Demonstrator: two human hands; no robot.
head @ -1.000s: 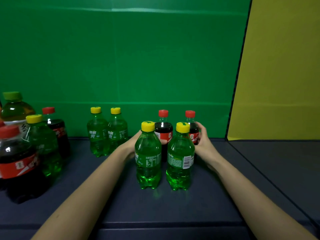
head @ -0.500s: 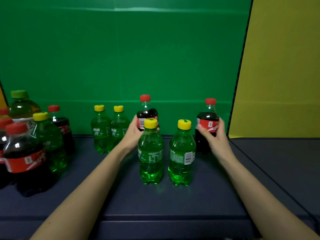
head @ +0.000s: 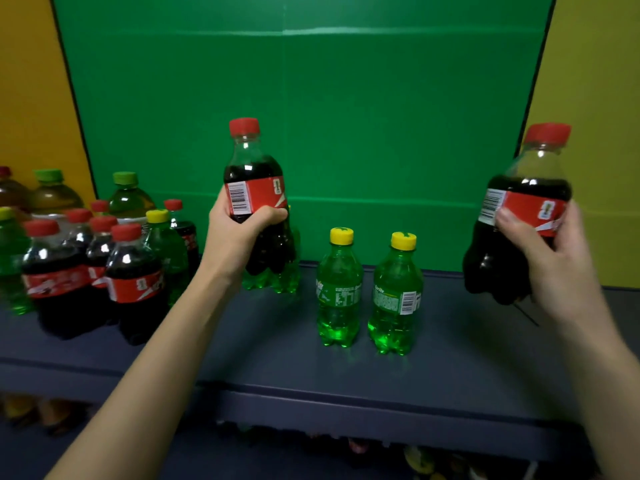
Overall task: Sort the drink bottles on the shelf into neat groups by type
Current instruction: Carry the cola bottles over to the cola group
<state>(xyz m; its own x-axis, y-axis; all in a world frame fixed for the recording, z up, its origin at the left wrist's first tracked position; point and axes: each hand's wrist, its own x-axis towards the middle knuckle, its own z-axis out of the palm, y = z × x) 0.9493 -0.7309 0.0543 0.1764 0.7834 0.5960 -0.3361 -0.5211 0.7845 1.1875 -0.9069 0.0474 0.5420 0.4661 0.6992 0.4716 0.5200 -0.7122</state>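
The sorting is judged partly done. Two colas are held clear of the shelf [head: 450,358]: the left cola [head: 254,188] is grasped round its label by the left grip [head: 242,233], in front of two back greens [head: 284,275]; the right cola [head: 526,202] is grasped by the right grip [head: 540,251] at the far right, above the shelf's end. A green pair [head: 339,292] is left standing side by side at mid-shelf, just apart. At the far left a mixed cluster [head: 135,282] of colas, green bottles and tea bottles is crowded together, so grouping there is judged unfinished, and neither held cola is yet set with its kind. Against half a second earlier, both colas are raised higher and carried further apart, the right one is swung well away from the green pair, and more of the cluster is brought into view.
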